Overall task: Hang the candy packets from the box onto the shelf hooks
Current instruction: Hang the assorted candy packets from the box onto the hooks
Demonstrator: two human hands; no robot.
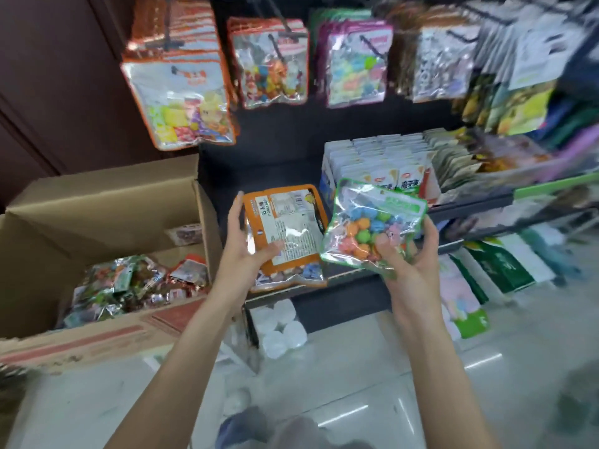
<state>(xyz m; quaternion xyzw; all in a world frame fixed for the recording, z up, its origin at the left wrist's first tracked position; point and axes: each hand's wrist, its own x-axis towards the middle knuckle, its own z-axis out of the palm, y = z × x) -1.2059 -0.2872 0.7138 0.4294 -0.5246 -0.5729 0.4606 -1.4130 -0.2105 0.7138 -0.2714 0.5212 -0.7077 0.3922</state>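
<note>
My left hand (pixel 248 251) grips an orange-edged candy packet (pixel 288 228), back label facing me, with at least one more packet under it. My right hand (pixel 406 264) holds a green-edged packet (pixel 372 222) of coloured candies, thumb on its front. Both packets are in front of the dark shelf back, below the hooks. To the left stands the open cardboard box (pixel 97 205) with several foil candy packets (pixel 136 286) inside. Overhead, orange-edged packets (pixel 181 102), more orange ones (pixel 270 63) and purple-edged ones (pixel 355 66) hang on shelf hooks (pixel 282 24).
A shelf at right carries rows of white snack packs (pixel 382 163). Silver and yellow packets (pixel 444 63) hang at the upper right. Green and white bags (pixel 499 264) lean on the lower shelf. White rolls (pixel 282 332) lie on the tiled floor under the shelf.
</note>
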